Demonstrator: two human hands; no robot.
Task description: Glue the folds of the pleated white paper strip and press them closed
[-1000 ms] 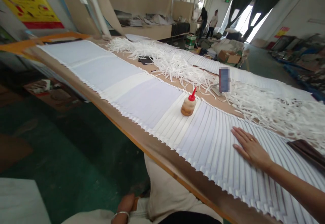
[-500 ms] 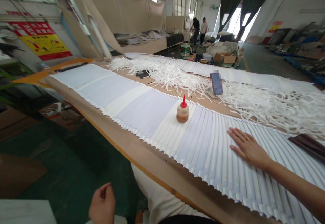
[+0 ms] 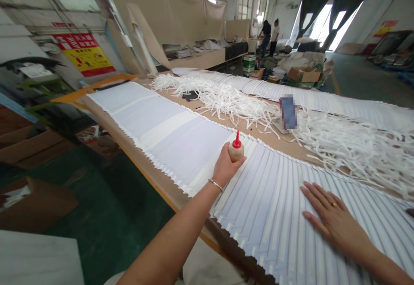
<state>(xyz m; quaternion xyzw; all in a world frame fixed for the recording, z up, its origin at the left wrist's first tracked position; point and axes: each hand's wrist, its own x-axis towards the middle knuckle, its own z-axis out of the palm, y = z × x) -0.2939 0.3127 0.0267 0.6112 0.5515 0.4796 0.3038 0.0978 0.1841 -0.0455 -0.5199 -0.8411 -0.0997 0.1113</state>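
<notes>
A long band of white pleated paper (image 3: 265, 198) lies along the near side of a wooden table (image 3: 152, 177). On it stands a small glue bottle (image 3: 236, 148) with a red pointed cap. My left hand (image 3: 226, 166) is wrapped round the bottle's body from the near side. My right hand (image 3: 333, 220) rests flat on the pleats to the right, fingers spread, a ring on one finger.
A heap of white paper strips (image 3: 323, 134) runs along the table's middle, with a phone (image 3: 287, 112) propped in it. Another pleated band (image 3: 339, 101) lies beyond. Two people (image 3: 270, 32) stand far back near boxes. Cardboard (image 3: 29, 203) lies on the green floor at left.
My left hand rose from my lap, reached across the table edge and closed on the glue bottle. My right hand stayed flat on the pleats. The view tilted up.
</notes>
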